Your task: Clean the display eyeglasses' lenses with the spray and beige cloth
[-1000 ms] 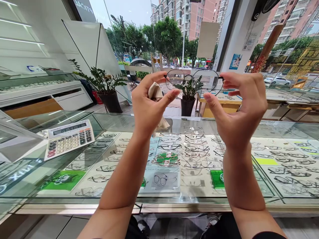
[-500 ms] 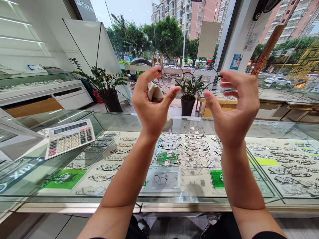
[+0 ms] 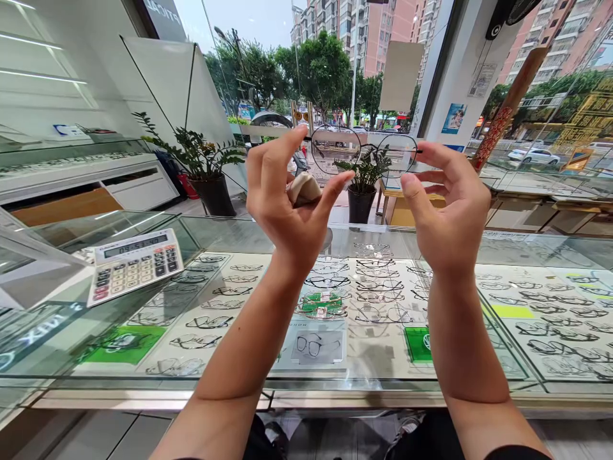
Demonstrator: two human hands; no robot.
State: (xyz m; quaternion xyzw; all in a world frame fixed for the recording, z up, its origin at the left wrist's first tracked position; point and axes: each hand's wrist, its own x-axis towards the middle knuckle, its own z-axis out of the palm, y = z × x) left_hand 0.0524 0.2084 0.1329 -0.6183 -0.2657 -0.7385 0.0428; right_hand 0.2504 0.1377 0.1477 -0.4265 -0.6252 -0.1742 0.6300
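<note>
"Camera spot?"
"On the head, one view. Faces forward, tipped down."
"How near?"
"Left hand point(image 3: 290, 191) and right hand point(image 3: 450, 214) close, mid-frame. Counter point(image 3: 383, 400) lower, seen from above. Trees point(image 3: 322, 73) far off, straight ahead."

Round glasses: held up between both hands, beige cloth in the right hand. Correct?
Not quite: the head view shows the beige cloth in the left hand, not the right hand. The round glasses are held up between both hands.
</note>
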